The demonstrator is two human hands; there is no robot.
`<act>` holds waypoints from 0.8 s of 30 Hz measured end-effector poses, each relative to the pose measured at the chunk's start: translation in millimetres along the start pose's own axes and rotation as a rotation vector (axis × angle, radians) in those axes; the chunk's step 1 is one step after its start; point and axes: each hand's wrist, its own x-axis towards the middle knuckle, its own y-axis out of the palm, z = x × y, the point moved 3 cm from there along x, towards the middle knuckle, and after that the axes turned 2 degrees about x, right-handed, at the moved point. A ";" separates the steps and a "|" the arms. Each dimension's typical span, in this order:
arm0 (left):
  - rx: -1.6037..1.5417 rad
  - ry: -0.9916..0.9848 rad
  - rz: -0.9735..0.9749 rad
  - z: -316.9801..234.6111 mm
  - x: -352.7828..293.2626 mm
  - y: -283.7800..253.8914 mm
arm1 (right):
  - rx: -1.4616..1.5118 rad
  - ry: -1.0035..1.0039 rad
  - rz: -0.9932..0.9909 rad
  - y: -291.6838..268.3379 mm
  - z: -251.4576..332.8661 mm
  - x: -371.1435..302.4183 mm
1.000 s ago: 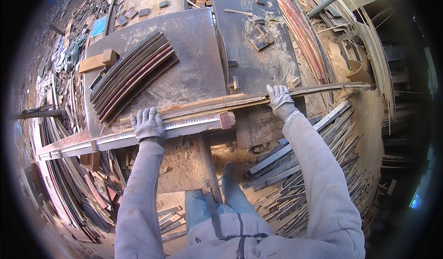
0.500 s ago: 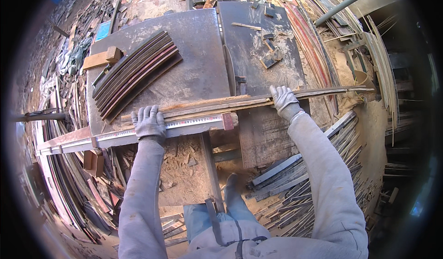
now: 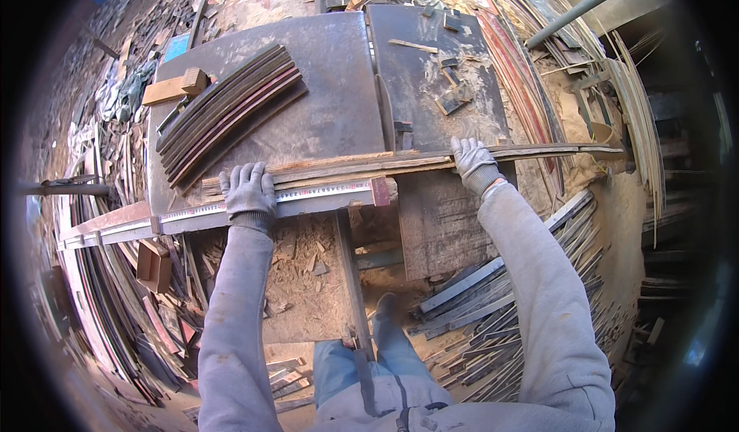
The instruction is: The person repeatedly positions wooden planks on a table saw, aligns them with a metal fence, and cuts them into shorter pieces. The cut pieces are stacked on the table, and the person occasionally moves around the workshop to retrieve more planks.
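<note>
- While you lean over the dark metal surface [image 3: 331, 116], your left hand [image 3: 248, 189], gloved, lies at the lower left of centre on the near end of the long wooden strip [image 3: 346, 164]; its fingers look curled flat over the wood, pressing rather than pinching.
- Just below that hand, a long rule with a red end block [image 3: 308, 195] runs parallel to the strip, touching or nearly touching it.
- Up and left, a bundle of curved dark slats [image 3: 227, 112] rests on the surface beside a small wood block [image 3: 178, 87], well apart from your hands.
- At centre, the strip crosses the slot between the two plates.
- At right of centre, your right hand [image 3: 473, 162] closes its fingers over the strip.
- Judging by its thinness and length, the strip should be light but whippy and splintery; hold it spread wide, as now, so the free right end does not sag.
</note>
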 end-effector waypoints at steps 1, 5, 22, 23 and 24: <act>0.009 0.004 -0.026 -0.2 2.2 0.9 | 0.014 0.018 0.022 2.4 -1.5 1.4; 0.001 0.017 -0.027 -0.9 14.5 8.6 | -0.065 0.033 -0.001 7.2 -6.8 11.2; 0.036 -0.086 0.065 1.5 41.7 11.5 | 0.032 0.085 -0.129 -15.8 -7.6 2.1; 0.031 -0.058 -0.014 0.9 36.2 8.5 | 0.124 0.125 -0.133 -18.6 -9.0 -12.1; 0.010 -0.057 -0.004 0.1 27.0 7.2 | 0.131 0.134 -0.098 -21.0 -9.9 -29.7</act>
